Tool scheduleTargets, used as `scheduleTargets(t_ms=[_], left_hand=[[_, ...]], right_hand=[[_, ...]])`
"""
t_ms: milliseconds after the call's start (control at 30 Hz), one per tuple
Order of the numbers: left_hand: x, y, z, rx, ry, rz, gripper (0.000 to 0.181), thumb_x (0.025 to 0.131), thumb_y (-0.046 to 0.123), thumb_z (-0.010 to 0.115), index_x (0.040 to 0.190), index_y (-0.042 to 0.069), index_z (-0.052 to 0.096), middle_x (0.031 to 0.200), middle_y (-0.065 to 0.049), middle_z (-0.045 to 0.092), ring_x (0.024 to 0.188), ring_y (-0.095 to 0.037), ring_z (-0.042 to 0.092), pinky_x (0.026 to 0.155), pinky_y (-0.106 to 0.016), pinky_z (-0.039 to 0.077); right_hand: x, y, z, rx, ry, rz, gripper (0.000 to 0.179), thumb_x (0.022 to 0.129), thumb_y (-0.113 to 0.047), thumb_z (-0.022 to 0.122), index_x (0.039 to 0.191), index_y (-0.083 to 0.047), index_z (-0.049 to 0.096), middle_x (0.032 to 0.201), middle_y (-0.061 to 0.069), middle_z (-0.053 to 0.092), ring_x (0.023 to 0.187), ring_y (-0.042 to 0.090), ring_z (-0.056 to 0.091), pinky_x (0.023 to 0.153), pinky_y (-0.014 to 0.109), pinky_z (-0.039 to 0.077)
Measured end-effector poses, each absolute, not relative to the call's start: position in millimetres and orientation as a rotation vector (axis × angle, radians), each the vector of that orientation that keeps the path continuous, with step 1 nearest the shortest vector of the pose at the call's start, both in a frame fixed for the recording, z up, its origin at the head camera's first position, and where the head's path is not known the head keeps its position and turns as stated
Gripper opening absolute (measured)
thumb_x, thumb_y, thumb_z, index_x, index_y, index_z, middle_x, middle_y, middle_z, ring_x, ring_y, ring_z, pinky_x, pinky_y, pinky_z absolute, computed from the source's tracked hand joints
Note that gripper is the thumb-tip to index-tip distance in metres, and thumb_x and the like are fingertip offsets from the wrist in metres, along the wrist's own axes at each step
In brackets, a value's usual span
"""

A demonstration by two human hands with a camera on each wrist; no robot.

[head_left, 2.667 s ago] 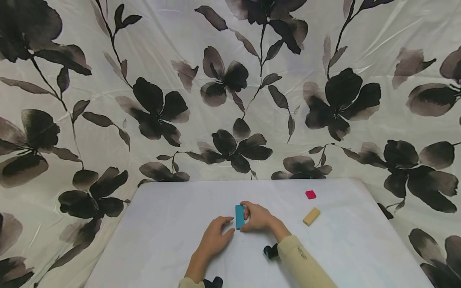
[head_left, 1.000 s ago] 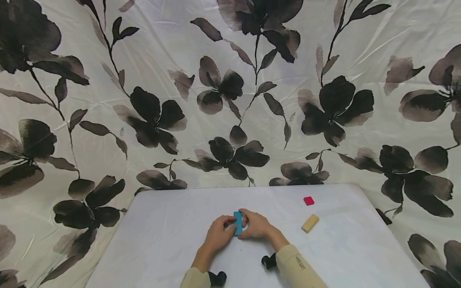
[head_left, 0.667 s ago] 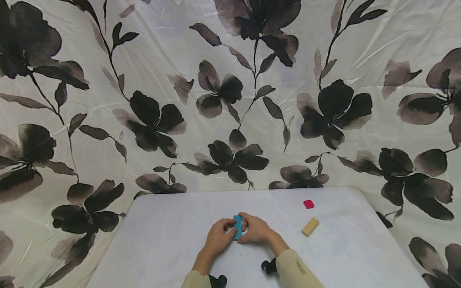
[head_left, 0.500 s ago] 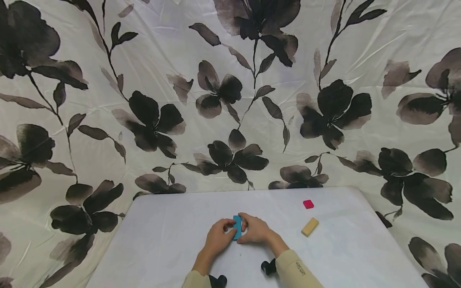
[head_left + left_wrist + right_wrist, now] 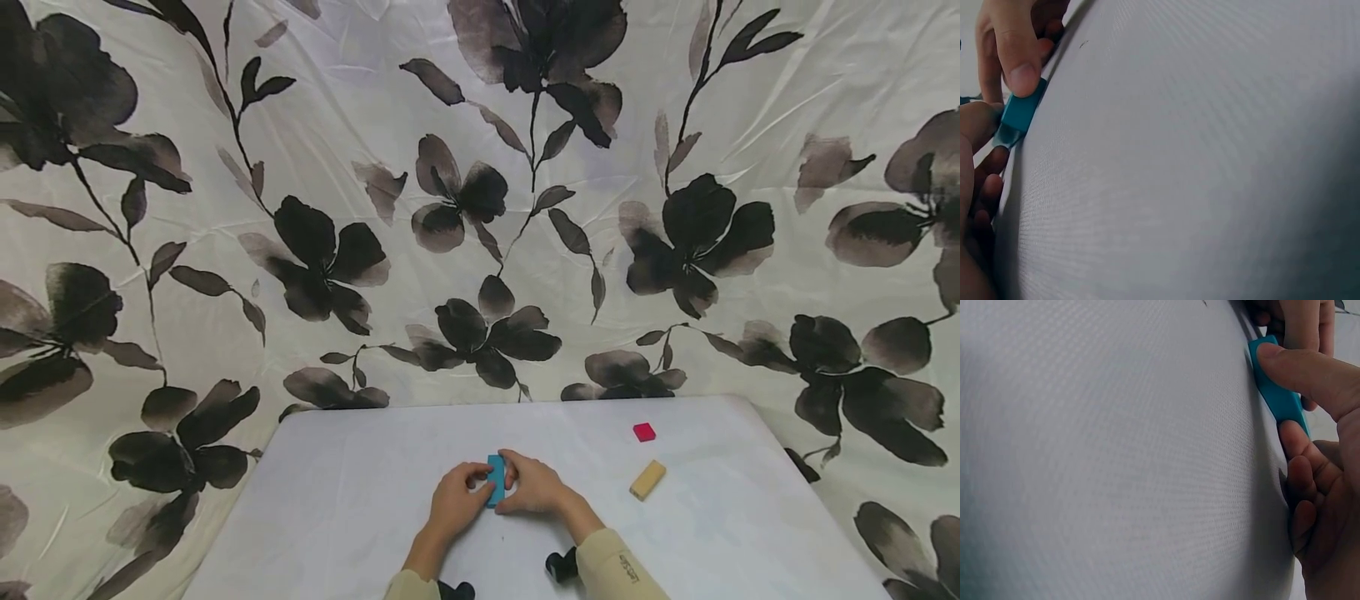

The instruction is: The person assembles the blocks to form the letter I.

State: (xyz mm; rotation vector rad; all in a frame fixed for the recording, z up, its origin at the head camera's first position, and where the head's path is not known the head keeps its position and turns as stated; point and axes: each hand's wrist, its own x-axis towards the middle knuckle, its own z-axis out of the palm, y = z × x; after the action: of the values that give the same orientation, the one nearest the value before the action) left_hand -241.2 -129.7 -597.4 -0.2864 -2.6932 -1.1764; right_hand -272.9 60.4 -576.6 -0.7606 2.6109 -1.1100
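Note:
A blue rectangular block [image 5: 496, 481] lies lengthwise away from the viewer on the white table, between both hands. My right hand [image 5: 534, 485] grips it from the right, index finger at the far end and thumb at the near end. In the right wrist view that thumb presses on the end of the blue block [image 5: 1282, 394]. From the left, my left hand [image 5: 455, 502] holds the long side with curled thumb and index finger. The left wrist view shows the left thumb [image 5: 980, 122] against the blue block [image 5: 1022, 111], beside the right hand [image 5: 1015, 47].
A yellow rectangular block [image 5: 648, 480] lies at an angle to the right of the hands. Behind it sits a small red block [image 5: 644, 432]. The white table [image 5: 337, 475] ends at the back against a floral cloth [image 5: 480, 200]. Both wrists carry black devices.
My left hand, apart from the blue block at first, has moved right and closed on its left side. My right hand keeps its grip. The head view has tilted slightly upward.

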Motion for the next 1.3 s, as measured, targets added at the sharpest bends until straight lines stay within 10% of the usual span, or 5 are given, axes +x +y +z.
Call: scheduleTargets(t_ms=[500,867,1300], left_hand=[[-235,-135,-608,-0.238,-2.701,-1.183,0.027,0.086,0.03,0.075,0.11,0.019,0.072,0.098,0.01,0.065,0.083,-0.007,0.054,0.073,-0.029,0.047],[-232,-133,-604,-0.206,-2.726,-1.134,0.026,0.086,0.028,0.075,0.11,0.019,0.072,0.098,0.009,0.065,0.084,-0.008,0.055,0.075,-0.031,0.047],[-237,-130,-604,-0.249,-2.688,-1.149,0.025,0.087,0.029,0.074,0.111,0.02,0.072,0.097,0.011,0.063,0.082,-0.008,0.053,0.073,-0.029,0.046]], right_hand=[[-267,58,-581,-0.774,2.573,-1.155,0.093,0.069,-0.035,0.088,0.143,-0.002,0.042,0.085,-0.005,0.059,0.066,0.006,0.048,0.07,0.026,0.042],[-258,85,-550,-0.739,2.661,-1.234,0.047,0.087,-0.026,0.074,0.127,-0.005,0.06,0.08,-0.007,0.056,0.061,0.008,0.048,0.055,0.025,0.043],[-240,162,-528,-0.428,3.096,-1.071,0.034,0.081,-0.019,0.079,0.112,-0.008,0.069,0.09,0.001,0.062,0.064,0.008,0.048,0.058,0.028,0.042]])
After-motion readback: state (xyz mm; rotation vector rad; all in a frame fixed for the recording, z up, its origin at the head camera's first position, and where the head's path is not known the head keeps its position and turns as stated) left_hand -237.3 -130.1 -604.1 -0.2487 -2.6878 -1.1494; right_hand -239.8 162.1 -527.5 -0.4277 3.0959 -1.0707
